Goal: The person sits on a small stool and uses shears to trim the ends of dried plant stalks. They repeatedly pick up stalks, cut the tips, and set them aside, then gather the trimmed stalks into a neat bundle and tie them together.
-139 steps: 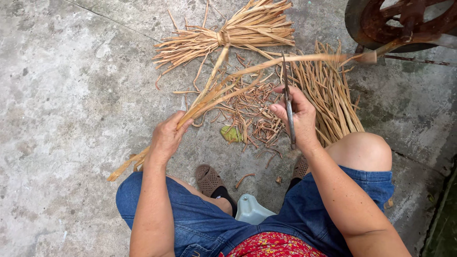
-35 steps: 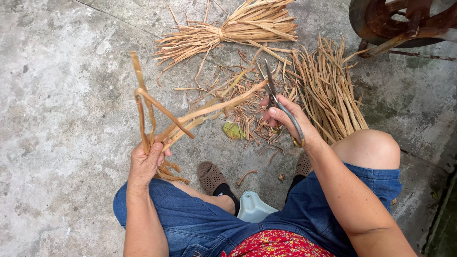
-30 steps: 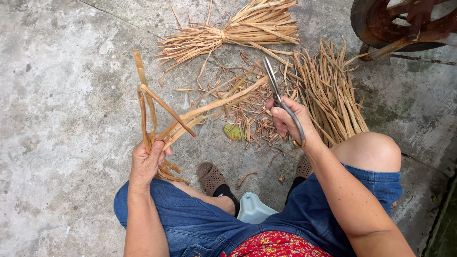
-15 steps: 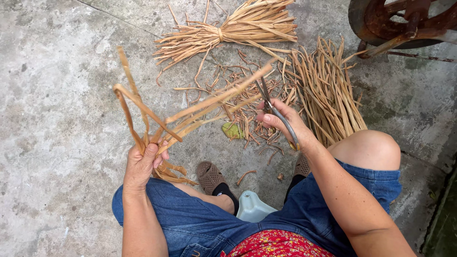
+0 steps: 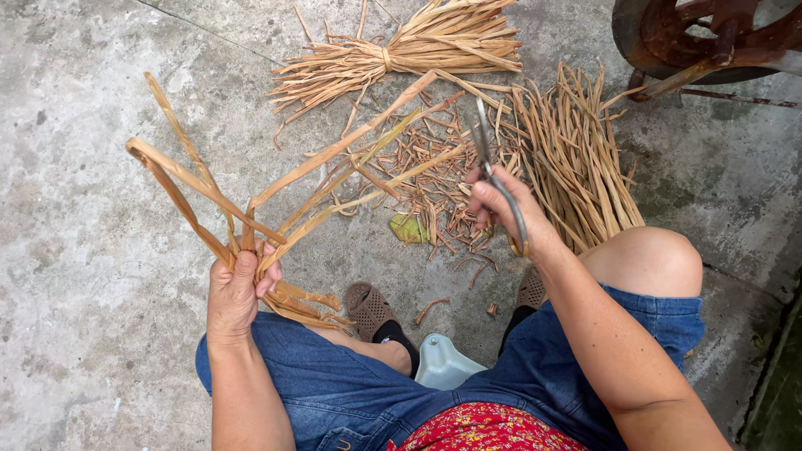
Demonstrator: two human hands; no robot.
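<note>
My left hand [image 5: 236, 288] grips a bunch of long dried tan strips [image 5: 334, 163] near their lower ends, so they fan up to the left and right over the concrete floor. Their short stubs stick out below the hand toward my knee. My right hand [image 5: 505, 209] holds metal scissors [image 5: 493, 171] with the blades pointing up, close to the tips of the longest strips. I sit on a low white stool [image 5: 443, 363] in blue jeans.
A tied bundle of dried strips [image 5: 401, 54] lies at the top. A loose pile of long strips [image 5: 576, 154] sits right of the scissors. Short trimmings [image 5: 426, 179] and a green leaf [image 5: 408, 228] litter the middle. A rusty metal wheel [image 5: 702, 38] stands top right.
My left hand has gathered the strips and swung them upright, fanning them left. My right hand with the scissors stayed near the strip tips, shifting slightly.
</note>
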